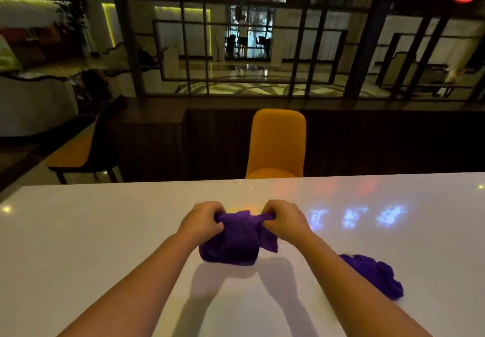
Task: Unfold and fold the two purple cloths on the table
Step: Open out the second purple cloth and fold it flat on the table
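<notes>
Purple cloth in hand: a bunched cloth (232, 239) hangs between both hands over the middle of the white table (105, 231), its lower bulk sagging close to the tabletop; whether it touches the surface cannot be told, and its shadow lies just beneath.
Left hand: the left hand (200, 222) is curled closed, fingers pinching the cloth's upper left edge.
Right hand: the right hand (284, 221) is likewise closed, gripping the upper right edge, with a loose flap dangling under it.
Second cloth: another purple cloth (375, 275) lies crumpled on the table, to the right of the right forearm and apart from the held one.
Table: glossy, with red and blue reflections near its far right edge.
Containers: none show on the table.
Chair: an orange chair (278, 142) stands just behind the table's far edge.
</notes>
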The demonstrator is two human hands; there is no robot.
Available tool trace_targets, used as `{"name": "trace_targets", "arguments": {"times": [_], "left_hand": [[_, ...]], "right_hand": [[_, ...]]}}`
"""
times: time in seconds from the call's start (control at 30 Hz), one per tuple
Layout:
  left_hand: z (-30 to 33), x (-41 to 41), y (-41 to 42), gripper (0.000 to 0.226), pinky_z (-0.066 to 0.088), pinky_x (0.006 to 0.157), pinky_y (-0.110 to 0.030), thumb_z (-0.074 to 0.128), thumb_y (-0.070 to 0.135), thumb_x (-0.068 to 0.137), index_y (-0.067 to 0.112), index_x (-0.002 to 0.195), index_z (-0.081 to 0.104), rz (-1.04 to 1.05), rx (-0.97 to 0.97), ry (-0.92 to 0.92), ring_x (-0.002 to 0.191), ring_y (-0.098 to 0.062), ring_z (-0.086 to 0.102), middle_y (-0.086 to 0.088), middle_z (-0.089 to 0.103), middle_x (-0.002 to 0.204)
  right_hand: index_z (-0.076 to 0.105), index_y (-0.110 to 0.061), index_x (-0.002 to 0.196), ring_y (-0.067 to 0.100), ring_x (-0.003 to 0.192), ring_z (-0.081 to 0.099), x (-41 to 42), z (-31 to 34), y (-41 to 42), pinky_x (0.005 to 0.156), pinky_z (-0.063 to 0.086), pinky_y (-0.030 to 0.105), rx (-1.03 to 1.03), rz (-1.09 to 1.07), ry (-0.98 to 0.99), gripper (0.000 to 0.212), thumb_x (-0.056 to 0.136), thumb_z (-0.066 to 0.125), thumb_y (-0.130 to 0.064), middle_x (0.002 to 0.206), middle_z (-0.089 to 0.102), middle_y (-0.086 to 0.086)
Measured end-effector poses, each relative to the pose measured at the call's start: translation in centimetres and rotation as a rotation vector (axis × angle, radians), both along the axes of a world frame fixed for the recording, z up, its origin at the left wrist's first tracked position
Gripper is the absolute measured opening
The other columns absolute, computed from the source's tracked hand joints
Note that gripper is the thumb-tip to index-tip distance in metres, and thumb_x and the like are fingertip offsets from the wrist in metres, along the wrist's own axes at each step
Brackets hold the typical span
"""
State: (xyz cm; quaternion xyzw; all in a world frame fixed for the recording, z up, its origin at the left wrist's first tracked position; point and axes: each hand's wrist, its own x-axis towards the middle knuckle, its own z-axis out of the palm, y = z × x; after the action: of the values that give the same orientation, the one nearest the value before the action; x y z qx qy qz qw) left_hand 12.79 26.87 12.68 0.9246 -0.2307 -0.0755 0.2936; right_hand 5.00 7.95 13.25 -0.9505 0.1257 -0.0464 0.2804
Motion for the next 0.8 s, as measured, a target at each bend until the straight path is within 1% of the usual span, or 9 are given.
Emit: {"name": "trace_targets", "arguments": {"times": [0.1, 0.23, 0.37, 0.47, 0.63, 0.77, 0.8], "left_hand": [[5.8, 0.0, -0.7, 0.017, 0.054, 0.075, -0.033, 0.062, 0.009, 0.078, 0.019, 0.091, 0.066, -0.046, -0.096, -0.067, 0.088, -0.018, 0.061, 0.001, 0.065, 0.091], [12.7, -0.5, -1.6, 0.016, 0.052, 0.072, -0.031, 0.064, 0.012, 0.078, 0.024, 0.087, 0.066, -0.124, -0.178, -0.149, 0.087, -0.015, 0.061, 0.006, 0.063, 0.086], [18.4, -1.7, -2.5, 0.017, 0.046, 0.070, -0.027, 0.068, 0.011, 0.075, 0.022, 0.088, 0.069, -0.182, -0.235, -0.236, 0.085, -0.013, 0.061, 0.008, 0.063, 0.082], [21.7, -2.8, -3.2, 0.018, 0.044, 0.071, -0.026, 0.071, 0.012, 0.073, 0.019, 0.089, 0.071, -0.239, -0.249, -0.290, 0.081, -0.012, 0.060, 0.005, 0.066, 0.083], [23.7, -4.6, -5.4, 0.014, 0.045, 0.068, -0.025, 0.071, 0.010, 0.072, 0.020, 0.081, 0.070, -0.342, -0.276, -0.293, 0.077, -0.012, 0.061, 0.005, 0.066, 0.079], [22.6, -6.7, -8.7, 0.014, 0.045, 0.063, -0.020, 0.071, 0.013, 0.074, 0.018, 0.087, 0.070, -0.393, -0.270, -0.260, 0.079, -0.011, 0.061, 0.000, 0.069, 0.087], [22.2, -7.3, -9.7, 0.015, 0.047, 0.064, -0.022, 0.071, 0.014, 0.074, 0.017, 0.089, 0.070, -0.398, -0.263, -0.257, 0.081, -0.012, 0.061, 0.000, 0.069, 0.088]], "right_hand": [[0.061, -0.022, 0.083, 0.023, 0.083, 0.061, -0.8, 6.0, -1.0, 0.074, 0.057, 0.037, 0.001, -0.024, -0.087, 0.008, 0.081, 0.066, -0.016, 0.089, 0.066, 0.003], [0.056, -0.032, 0.073, 0.023, 0.083, 0.061, -2.6, 13.3, -1.9, 0.077, 0.056, 0.042, -0.020, -0.076, -0.190, 0.018, 0.078, 0.069, -0.019, 0.081, 0.062, -0.003], [0.059, -0.031, 0.077, 0.022, 0.089, 0.062, -5.1, 18.9, -2.2, 0.088, 0.052, 0.050, -0.055, -0.111, -0.256, 0.017, 0.077, 0.071, -0.019, 0.089, 0.067, 0.000], [0.060, -0.030, 0.079, 0.022, 0.091, 0.062, -7.2, 22.1, -2.5, 0.090, 0.050, 0.051, -0.091, -0.140, -0.294, 0.015, 0.077, 0.071, -0.020, 0.089, 0.067, 0.000], [0.063, -0.027, 0.081, 0.022, 0.092, 0.062, -10.5, 24.3, -3.7, 0.089, 0.051, 0.051, -0.133, -0.199, -0.316, 0.012, 0.077, 0.072, -0.020, 0.087, 0.064, -0.004], [0.059, -0.032, 0.073, 0.020, 0.087, 0.062, -13.2, 23.6, -6.4, 0.087, 0.053, 0.049, -0.136, -0.268, -0.308, 0.019, 0.076, 0.073, -0.020, 0.080, 0.062, -0.007], [0.058, -0.033, 0.073, 0.019, 0.085, 0.062, -13.9, 23.3, -7.3, 0.085, 0.054, 0.048, -0.138, -0.279, -0.304, 0.020, 0.076, 0.073, -0.020, 0.079, 0.062, -0.007]]}}
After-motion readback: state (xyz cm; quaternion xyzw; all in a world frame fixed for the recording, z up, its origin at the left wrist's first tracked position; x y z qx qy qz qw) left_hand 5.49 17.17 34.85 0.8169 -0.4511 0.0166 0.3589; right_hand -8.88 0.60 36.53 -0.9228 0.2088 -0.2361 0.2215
